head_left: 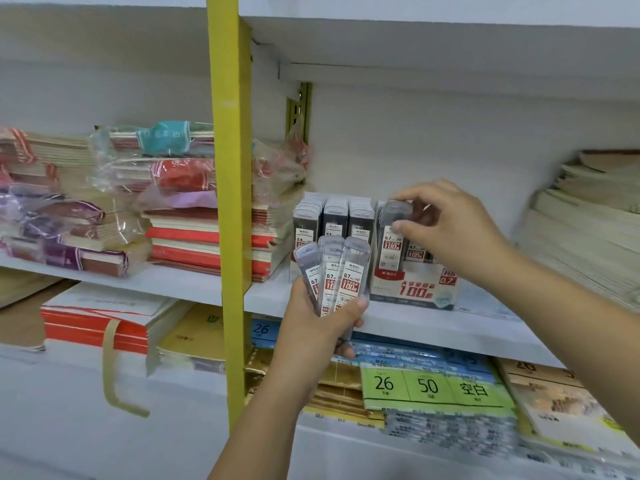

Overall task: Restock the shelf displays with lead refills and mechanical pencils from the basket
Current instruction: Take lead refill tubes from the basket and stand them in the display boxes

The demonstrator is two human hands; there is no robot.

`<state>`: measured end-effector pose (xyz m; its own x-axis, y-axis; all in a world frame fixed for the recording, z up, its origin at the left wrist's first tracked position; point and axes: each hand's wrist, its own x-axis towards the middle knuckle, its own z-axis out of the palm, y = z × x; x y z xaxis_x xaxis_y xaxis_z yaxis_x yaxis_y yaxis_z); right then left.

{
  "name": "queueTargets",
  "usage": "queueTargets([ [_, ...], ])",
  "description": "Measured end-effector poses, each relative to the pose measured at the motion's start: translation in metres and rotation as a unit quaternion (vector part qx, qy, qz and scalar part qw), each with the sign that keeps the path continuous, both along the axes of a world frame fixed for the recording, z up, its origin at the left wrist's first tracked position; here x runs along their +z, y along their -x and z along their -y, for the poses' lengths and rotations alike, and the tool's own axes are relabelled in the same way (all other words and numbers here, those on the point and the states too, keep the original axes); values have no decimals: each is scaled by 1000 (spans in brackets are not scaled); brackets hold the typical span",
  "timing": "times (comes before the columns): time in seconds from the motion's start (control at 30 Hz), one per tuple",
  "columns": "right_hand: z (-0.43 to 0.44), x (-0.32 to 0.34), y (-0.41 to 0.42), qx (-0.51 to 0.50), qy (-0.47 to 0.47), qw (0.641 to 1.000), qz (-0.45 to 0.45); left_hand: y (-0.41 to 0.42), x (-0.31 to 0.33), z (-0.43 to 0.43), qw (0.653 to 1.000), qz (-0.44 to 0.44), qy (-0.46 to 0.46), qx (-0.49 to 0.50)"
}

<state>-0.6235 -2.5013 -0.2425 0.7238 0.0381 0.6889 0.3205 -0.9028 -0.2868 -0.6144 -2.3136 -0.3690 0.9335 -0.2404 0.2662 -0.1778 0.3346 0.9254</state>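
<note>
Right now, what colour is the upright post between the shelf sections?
The post is yellow; the head view shows it best.

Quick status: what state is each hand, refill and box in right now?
Left hand, gripping a fan of refills.
Fan of refills, 0.7 cases, upright, spread.
Right hand, pinching the top of one refill.
One refill, upright at the 0.7 box's left end.
0.7 box, open-topped, holding refills.
0.5 refills, standing upright in rows.
</note>
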Motion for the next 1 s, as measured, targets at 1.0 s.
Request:
queueTargets([
  [1.0,36,0,20,-6,-50,999,-20,5,22,4,999,-37,-4,-28],
])
